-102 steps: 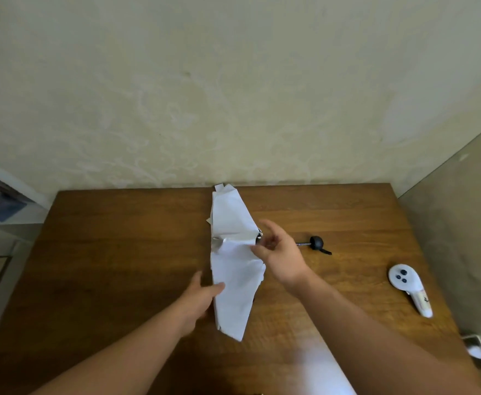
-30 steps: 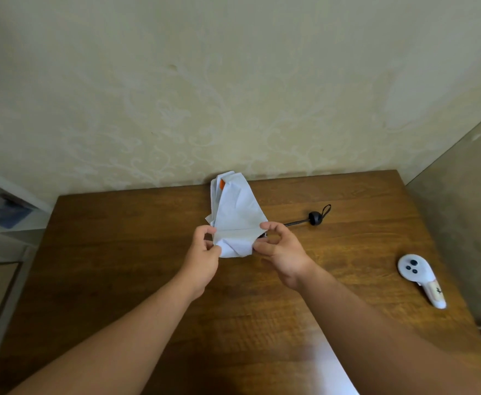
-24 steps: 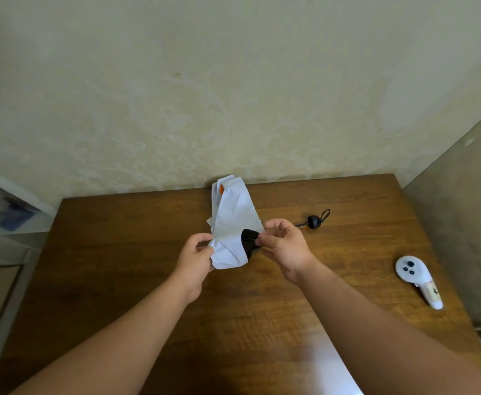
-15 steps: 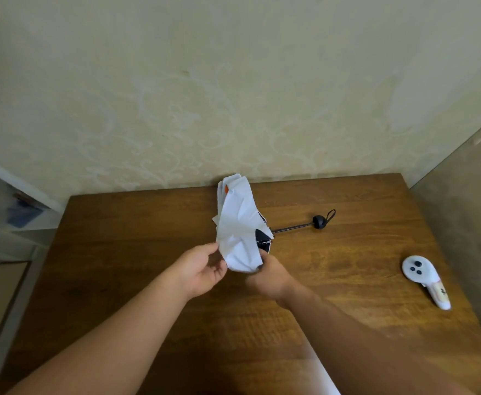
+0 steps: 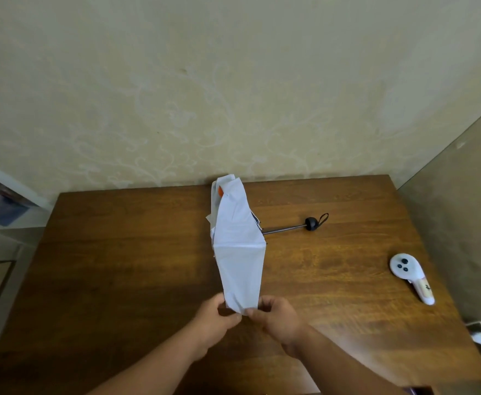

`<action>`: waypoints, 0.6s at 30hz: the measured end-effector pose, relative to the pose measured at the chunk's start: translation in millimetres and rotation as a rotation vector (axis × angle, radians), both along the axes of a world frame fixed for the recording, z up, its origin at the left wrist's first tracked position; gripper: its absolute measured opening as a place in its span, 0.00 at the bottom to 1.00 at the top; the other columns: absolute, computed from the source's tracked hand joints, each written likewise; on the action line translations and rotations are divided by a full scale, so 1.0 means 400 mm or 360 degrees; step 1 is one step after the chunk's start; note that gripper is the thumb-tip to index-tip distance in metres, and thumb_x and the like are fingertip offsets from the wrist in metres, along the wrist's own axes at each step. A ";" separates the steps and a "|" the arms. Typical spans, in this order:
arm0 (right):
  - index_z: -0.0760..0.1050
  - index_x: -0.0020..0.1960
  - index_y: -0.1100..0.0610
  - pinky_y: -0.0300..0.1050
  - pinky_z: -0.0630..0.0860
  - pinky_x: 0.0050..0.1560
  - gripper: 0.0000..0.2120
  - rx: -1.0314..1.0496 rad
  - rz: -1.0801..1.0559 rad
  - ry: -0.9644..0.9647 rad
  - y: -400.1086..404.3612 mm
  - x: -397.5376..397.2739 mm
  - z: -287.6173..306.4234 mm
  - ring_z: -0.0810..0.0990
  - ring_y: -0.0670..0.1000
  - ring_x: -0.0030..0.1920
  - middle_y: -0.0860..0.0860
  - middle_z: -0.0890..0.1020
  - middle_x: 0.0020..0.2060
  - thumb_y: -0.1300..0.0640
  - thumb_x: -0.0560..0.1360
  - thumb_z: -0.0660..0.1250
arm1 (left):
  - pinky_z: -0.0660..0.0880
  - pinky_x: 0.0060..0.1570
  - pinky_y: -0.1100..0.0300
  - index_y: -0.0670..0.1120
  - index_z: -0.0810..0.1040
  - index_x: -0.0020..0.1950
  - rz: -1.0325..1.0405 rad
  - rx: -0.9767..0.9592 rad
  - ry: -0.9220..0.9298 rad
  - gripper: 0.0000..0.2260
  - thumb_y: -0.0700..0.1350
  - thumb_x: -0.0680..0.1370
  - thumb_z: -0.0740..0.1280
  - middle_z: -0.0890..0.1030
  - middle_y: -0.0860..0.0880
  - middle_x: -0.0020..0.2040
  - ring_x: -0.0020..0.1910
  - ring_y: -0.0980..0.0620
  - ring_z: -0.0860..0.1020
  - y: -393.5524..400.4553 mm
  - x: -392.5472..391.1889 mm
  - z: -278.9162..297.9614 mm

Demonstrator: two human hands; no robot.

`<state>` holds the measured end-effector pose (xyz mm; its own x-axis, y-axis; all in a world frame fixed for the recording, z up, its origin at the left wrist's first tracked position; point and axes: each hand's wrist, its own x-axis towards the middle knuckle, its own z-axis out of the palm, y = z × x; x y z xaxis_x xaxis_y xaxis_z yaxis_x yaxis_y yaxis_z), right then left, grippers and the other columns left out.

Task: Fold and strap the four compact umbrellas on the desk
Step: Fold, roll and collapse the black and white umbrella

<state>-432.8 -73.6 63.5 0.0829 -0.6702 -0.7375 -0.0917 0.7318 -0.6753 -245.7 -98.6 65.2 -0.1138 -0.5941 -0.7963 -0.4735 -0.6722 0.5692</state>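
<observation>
One white compact umbrella (image 5: 237, 246) lies lengthwise on the brown wooden desk (image 5: 119, 266), its canopy stretched into a long flat panel from the wall toward me. An orange patch shows at its far end. Its thin metal shaft runs right to a black round handle (image 5: 311, 223) with a wrist loop. My left hand (image 5: 215, 316) and my right hand (image 5: 274, 316) both pinch the near tip of the white canopy, held just above the desk. No other umbrella is in view.
A white handheld controller (image 5: 410, 273) lies on the desk's right side. A patterned cream wall stands directly behind the desk. A grey panel borders the right edge, and a white shelf with blue items sits at far left.
The canopy was bunched near its middle between my hands; both hands have since pulled its near end toward me, and the fabric now lies stretched out long and flat.
</observation>
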 end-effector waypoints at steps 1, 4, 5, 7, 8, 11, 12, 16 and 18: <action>0.86 0.53 0.52 0.43 0.79 0.48 0.04 0.0026 -0.0013 0.0033 0.007 0.003 -0.008 0.85 0.47 0.49 0.47 0.88 0.47 0.55 0.78 0.75 | 0.78 0.63 0.53 0.56 0.77 0.69 0.0033 -0.0024 -0.0004 0.21 0.50 0.78 0.76 0.79 0.57 0.65 0.63 0.54 0.78 0.009 -0.006 -0.004; 0.85 0.53 0.53 0.41 0.79 0.46 0.05 0.0079 -0.0062 0.0081 0.023 0.004 -0.021 0.85 0.48 0.50 0.47 0.88 0.47 0.56 0.78 0.75 | 0.79 0.51 0.59 0.54 0.81 0.60 0.0084 -0.0038 0.0011 0.08 0.48 0.81 0.72 0.85 0.54 0.57 0.55 0.54 0.82 0.030 -0.013 -0.002; 0.84 0.55 0.53 0.41 0.79 0.46 0.06 0.0094 -0.0081 0.0080 0.026 0.000 -0.026 0.85 0.48 0.51 0.48 0.88 0.48 0.56 0.77 0.75 | 0.79 0.48 0.61 0.53 0.82 0.58 0.0057 -0.0027 -0.0001 0.06 0.48 0.81 0.72 0.85 0.54 0.54 0.53 0.54 0.82 0.035 -0.011 0.002; 0.82 0.58 0.53 0.45 0.81 0.51 0.10 0.0123 -0.0123 0.0037 0.031 -0.007 -0.036 0.85 0.50 0.54 0.48 0.87 0.52 0.55 0.77 0.75 | 0.77 0.45 0.63 0.52 0.82 0.56 -0.0004 0.0004 -0.0008 0.04 0.47 0.82 0.71 0.86 0.54 0.52 0.51 0.54 0.83 0.043 -0.001 0.001; 0.82 0.58 0.53 0.48 0.82 0.55 0.11 0.0125 -0.0150 0.0001 0.033 -0.009 -0.041 0.85 0.51 0.55 0.48 0.87 0.53 0.55 0.76 0.76 | 0.77 0.45 0.63 0.51 0.82 0.55 -0.0024 0.0026 -0.0010 0.04 0.47 0.81 0.72 0.86 0.53 0.51 0.51 0.53 0.83 0.045 0.004 -0.004; 0.83 0.58 0.54 0.55 0.83 0.60 0.11 0.0065 -0.0216 -0.0057 0.037 -0.006 -0.051 0.87 0.51 0.55 0.48 0.88 0.51 0.54 0.77 0.76 | 0.79 0.50 0.57 0.51 0.83 0.53 0.0050 0.0057 0.0010 0.04 0.49 0.81 0.72 0.86 0.52 0.51 0.53 0.51 0.84 0.048 0.011 -0.014; 0.83 0.58 0.54 0.56 0.83 0.60 0.12 0.0045 -0.0220 -0.0064 0.036 -0.003 -0.054 0.87 0.51 0.54 0.49 0.88 0.51 0.53 0.77 0.76 | 0.79 0.51 0.56 0.51 0.83 0.54 0.0097 0.0054 0.0021 0.04 0.48 0.81 0.72 0.86 0.52 0.52 0.53 0.51 0.84 0.049 0.012 -0.018; 0.85 0.51 0.58 0.58 0.84 0.58 0.11 -0.0005 -0.0246 -0.0032 0.033 -0.018 -0.065 0.87 0.54 0.52 0.52 0.88 0.48 0.51 0.76 0.77 | 0.81 0.55 0.53 0.48 0.83 0.53 0.0166 -0.0015 -0.0020 0.03 0.46 0.81 0.72 0.86 0.51 0.51 0.52 0.51 0.84 0.060 0.016 -0.031; 0.85 0.50 0.57 0.58 0.84 0.57 0.13 0.0032 -0.0208 -0.0067 0.037 -0.036 -0.073 0.87 0.56 0.52 0.53 0.88 0.47 0.48 0.75 0.78 | 0.81 0.56 0.54 0.49 0.83 0.55 0.0236 0.0035 -0.0011 0.04 0.46 0.81 0.72 0.85 0.50 0.53 0.53 0.51 0.84 0.066 0.022 -0.036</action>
